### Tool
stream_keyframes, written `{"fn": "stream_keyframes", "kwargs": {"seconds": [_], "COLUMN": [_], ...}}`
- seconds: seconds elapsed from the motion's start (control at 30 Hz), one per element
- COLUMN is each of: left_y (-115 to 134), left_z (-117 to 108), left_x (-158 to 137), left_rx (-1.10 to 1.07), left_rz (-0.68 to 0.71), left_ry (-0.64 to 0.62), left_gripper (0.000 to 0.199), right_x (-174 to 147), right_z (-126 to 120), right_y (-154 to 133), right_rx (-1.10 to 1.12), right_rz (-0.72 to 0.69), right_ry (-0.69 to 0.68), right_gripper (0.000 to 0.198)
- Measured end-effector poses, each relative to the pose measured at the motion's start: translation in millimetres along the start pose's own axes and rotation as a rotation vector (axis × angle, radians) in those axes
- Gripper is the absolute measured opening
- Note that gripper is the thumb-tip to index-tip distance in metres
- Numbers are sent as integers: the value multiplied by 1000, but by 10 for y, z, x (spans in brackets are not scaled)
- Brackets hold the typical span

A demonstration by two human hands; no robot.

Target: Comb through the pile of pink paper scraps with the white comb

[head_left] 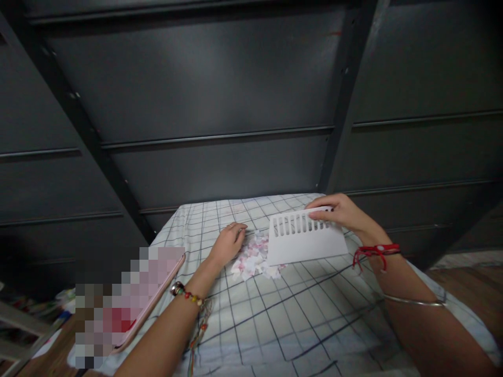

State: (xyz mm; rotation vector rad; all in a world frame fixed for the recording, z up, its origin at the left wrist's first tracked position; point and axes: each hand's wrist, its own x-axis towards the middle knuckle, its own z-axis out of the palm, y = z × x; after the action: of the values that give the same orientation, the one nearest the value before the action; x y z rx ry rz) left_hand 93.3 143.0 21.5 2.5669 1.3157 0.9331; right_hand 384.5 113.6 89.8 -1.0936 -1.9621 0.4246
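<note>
Torn white and pink paper scraps (255,259) lie in a loose heap on the checked cloth (239,319). At their left edge rests my left hand (227,243), its fingers stretched and slightly bent, the thumb apart, with nothing visible in them. To the right, my right hand (340,212) grips the top edge of a white slotted plastic piece (306,246), thumb on the near side. Its lower edge is at or just above the cloth, and its left end covers part of the scraps. Whether it is a basket or a flat panel, I cannot tell.
Dark metal panels (220,89) rise behind the cloth-covered surface. A flat pink-edged object, mostly pixelated (153,296), lies at the left beside my left forearm. Wooden floor (467,285) shows at the lower right; blurred clutter sits at the lower left.
</note>
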Motion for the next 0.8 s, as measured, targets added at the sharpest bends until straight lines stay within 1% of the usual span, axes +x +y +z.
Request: {"fn": "stream_keyframes", "kwargs": {"seconds": [0.27, 0.43, 0.6, 0.67, 0.8], "left_y": [14, 8, 1, 0, -5], "left_z": [6, 17, 19, 18, 24], "left_x": [1, 1, 0, -3, -8], "left_rx": [5, -17, -18, -18, -22], "left_rz": [33, 48, 63, 66, 70], "left_ry": [-3, -10, -9, -10, -12], "left_gripper": [27, 25, 26, 26, 25], "right_x": [-12, -9, -14, -17, -17], "right_z": [26, -9, -31, -39, -48], "right_y": [-48, -49, 2, 12, 3], "right_rx": [41, 55, 60, 78, 89], "right_rz": [39, 95, 121, 124, 148], "right_ry": [-129, -101, -216, -200, -110], "right_gripper": [21, 26, 27, 27, 27]}}
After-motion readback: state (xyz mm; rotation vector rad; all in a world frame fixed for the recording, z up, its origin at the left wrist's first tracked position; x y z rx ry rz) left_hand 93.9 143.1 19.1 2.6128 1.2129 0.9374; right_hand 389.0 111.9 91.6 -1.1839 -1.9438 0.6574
